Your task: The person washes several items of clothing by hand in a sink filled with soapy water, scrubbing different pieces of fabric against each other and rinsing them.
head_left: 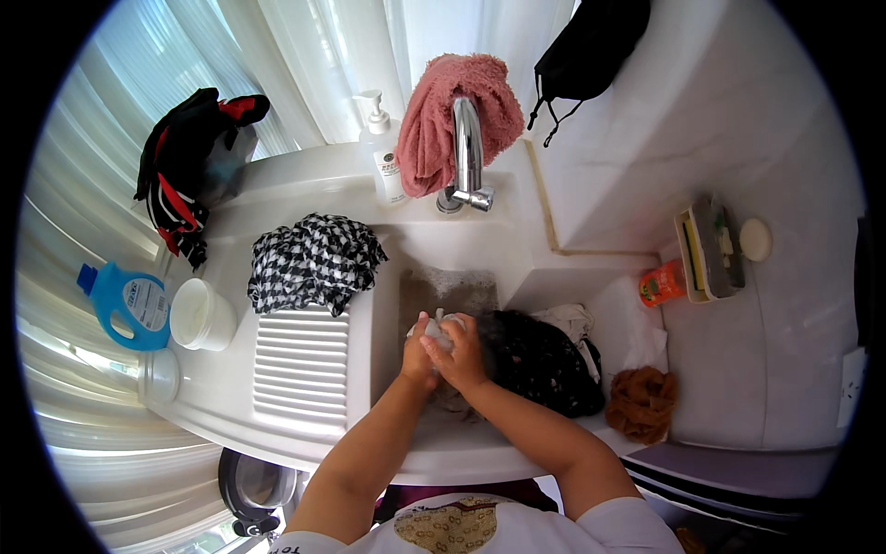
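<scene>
Over the soapy water in the sink basin (380, 369), my left hand (419, 356) and my right hand (461, 351) press together. A wet, whitish, bunched cloth (443, 334) is squeezed between them, mostly covered by my fingers. Its exact kind cannot be made out. Beside my right hand, a dark garment with small light specks (544, 365) is heaped over the basin's right side. Foam floats on the murky water (457, 288) beyond my hands.
Left stand a ribbed washboard (300, 374), checked black-and-white cloth (314, 261), white tub (202, 316) and blue detergent jug (131, 307). A pink towel (425, 120) hangs around the chrome faucet (469, 152), near a pump bottle (382, 157). A brown cloth (641, 404) lies right.
</scene>
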A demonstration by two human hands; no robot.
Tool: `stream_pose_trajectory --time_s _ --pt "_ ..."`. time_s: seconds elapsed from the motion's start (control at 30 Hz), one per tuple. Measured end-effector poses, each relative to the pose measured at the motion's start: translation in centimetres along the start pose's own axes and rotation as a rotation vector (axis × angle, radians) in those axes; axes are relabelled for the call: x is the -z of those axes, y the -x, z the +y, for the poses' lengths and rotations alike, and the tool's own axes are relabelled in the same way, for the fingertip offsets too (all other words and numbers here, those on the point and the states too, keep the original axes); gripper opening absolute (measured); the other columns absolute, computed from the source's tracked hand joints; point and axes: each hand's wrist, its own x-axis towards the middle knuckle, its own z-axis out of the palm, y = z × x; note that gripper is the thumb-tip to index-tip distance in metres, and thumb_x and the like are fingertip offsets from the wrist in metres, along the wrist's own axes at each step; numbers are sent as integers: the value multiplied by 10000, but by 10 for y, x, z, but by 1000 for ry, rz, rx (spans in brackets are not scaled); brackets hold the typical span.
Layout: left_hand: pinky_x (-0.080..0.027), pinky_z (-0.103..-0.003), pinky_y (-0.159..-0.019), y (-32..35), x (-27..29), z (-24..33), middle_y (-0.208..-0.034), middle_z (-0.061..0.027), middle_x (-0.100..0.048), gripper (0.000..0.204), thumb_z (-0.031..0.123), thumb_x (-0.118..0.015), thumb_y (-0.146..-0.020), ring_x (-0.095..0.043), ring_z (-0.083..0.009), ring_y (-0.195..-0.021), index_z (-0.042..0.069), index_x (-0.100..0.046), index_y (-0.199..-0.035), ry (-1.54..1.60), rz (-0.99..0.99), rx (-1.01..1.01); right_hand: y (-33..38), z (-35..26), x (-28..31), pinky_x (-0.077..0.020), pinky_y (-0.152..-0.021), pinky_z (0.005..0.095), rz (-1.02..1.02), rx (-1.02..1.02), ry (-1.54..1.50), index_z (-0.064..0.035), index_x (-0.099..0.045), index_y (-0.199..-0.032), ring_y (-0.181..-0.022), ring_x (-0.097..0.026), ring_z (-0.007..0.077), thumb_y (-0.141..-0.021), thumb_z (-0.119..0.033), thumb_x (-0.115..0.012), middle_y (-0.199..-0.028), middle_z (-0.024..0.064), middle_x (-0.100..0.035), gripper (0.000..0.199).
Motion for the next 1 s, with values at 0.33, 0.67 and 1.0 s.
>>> stream_pose_trajectory --time_s 0.33,0.67,1.0 --pt "-507 -368 -632 -9 11 -16 -827 -140 -622 322 324 -545 -875 -619 -287 -692 6 -565 -924 -538 303 -342 -4 42 5 -451 -726 317 -209 -236 -170 -23 -588 -889 -791 -586 208 -870 -293 -570 -839 68 -604 272" --pt "-317 -461 -1006 -7 21 -20 -1307 -244 -365 664 323 -614 -797 -354 -460 -1203 114 -311 -1349 -1849 588 -348 14 69 5 -455 -821 430 -615 -105 714 -130 -606 -1002 -951 -527 357 -775 -148 -597 -1069 146 -509 228" --pt "-270 -583 -982 -26 52 -24 -1427 -137 -270 724 321 -559 -858 -300 -345 -1291 207 -135 -1433 -632 602 87 20 53 -5 -468 -798 436 -725 91 800 -112 -528 -1097 -1041 -486 327 -701 -86 -642 -1139 110 -476 413"
